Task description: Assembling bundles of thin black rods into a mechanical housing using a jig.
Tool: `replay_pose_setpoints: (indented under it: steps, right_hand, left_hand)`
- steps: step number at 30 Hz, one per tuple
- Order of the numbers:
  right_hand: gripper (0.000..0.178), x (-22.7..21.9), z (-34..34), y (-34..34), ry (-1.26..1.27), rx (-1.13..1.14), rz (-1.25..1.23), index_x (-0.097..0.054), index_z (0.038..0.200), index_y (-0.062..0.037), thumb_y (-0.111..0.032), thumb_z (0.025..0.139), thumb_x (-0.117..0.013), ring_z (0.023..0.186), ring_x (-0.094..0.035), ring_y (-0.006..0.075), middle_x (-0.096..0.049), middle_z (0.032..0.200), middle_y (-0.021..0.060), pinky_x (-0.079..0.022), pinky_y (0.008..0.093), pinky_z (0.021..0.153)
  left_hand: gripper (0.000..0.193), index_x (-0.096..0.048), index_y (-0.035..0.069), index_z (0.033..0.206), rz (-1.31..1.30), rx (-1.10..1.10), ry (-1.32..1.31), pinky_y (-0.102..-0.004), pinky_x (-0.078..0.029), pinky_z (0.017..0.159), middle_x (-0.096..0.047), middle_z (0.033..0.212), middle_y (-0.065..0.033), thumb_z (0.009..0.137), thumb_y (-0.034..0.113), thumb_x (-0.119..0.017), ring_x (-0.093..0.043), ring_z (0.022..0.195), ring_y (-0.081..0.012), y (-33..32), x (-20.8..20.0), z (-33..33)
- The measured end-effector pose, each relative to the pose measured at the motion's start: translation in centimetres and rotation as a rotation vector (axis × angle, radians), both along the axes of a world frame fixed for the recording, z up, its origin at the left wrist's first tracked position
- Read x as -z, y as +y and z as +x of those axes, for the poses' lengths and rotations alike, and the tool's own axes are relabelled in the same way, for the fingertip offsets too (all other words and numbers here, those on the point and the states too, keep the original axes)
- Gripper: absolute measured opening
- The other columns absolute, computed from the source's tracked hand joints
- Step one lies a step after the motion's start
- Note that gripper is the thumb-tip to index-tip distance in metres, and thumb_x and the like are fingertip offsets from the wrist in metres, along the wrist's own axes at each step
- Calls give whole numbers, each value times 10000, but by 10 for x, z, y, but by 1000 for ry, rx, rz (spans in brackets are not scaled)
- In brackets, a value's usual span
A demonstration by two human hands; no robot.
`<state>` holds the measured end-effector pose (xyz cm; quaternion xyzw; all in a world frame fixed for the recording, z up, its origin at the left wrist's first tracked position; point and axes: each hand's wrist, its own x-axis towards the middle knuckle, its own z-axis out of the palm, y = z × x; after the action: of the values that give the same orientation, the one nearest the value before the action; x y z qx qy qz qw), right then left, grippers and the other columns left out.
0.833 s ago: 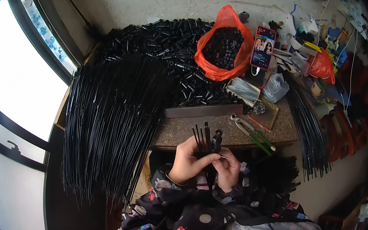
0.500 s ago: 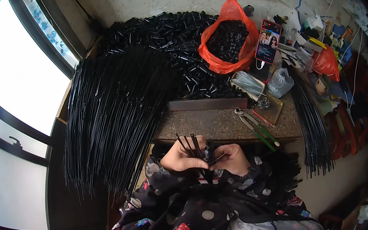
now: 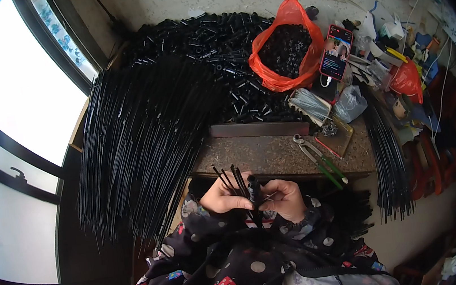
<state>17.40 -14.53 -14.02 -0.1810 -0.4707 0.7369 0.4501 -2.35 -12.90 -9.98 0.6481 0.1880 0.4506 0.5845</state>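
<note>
In front of my body, my left hand [image 3: 223, 198] is closed around several thin black rods [image 3: 240, 182], whose upper ends stick up above the fingers. A short black tube-shaped part [image 3: 254, 189] stands upright beside them, between my two hands, with its open end facing up. My left thumb presses against that tube. From the other side, my right hand [image 3: 287, 199] pinches a thin pale wire [image 3: 269, 197] that touches the tube or lies close to it. The fingertips partly hide where the wire meets the part.
A wooden bench [image 3: 252, 152] bears a pile of black tube parts [image 3: 187, 39], a big bundle of black rods [image 3: 137, 148] and an orange bag [image 3: 271, 80] of small parts. Green-handled pincers [image 3: 321, 162], a tray of wires [image 3: 310, 105] and a phone [image 3: 336, 52] lie at right.
The black tube has come up more upright and shows its open top. My right hand has shifted slightly left, still pinching the wire. The rods lean a little further left.
</note>
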Motion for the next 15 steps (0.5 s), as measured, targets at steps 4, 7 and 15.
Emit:
replay_pose_setpoints:
  steps: [4, 7, 15]
  right_hand:
    - [299, -6, -9, 4, -26, 9, 31, -538, 916, 13, 47, 682, -722, 811, -587, 120, -601, 901, 60, -485, 248, 751]
    - [263, -26, -22, -3, -89, 418, 17, -520, 864, -4, -1, 706, -730, 806, -580, 94, -591, 854, 48, -471, 221, 713]
    - [200, -23, -17, -5, -450, 606, 360, -569, 692, -1, -39, 644, -760, 662, -540, 139, -545, 736, 58, -420, 248, 585]
  left_hand:
    - [365, -589, -40, 995, -158, 43, -22, -305, -424, 762, -606, 919, -102, 706, 132, -732, -561, 850, -187, -9, -4, 1]
    - [543, -481, -9, 1111, 144, -159, 210, -316, -420, 860, -567, 1020, -111, 683, 162, -768, -550, 988, -220, -13, -13, 15]
    - [317, -532, 17, 979, 141, -370, 326, -313, -456, 735, -565, 863, -107, 688, -5, -654, -572, 794, -249, -21, 2, 30]
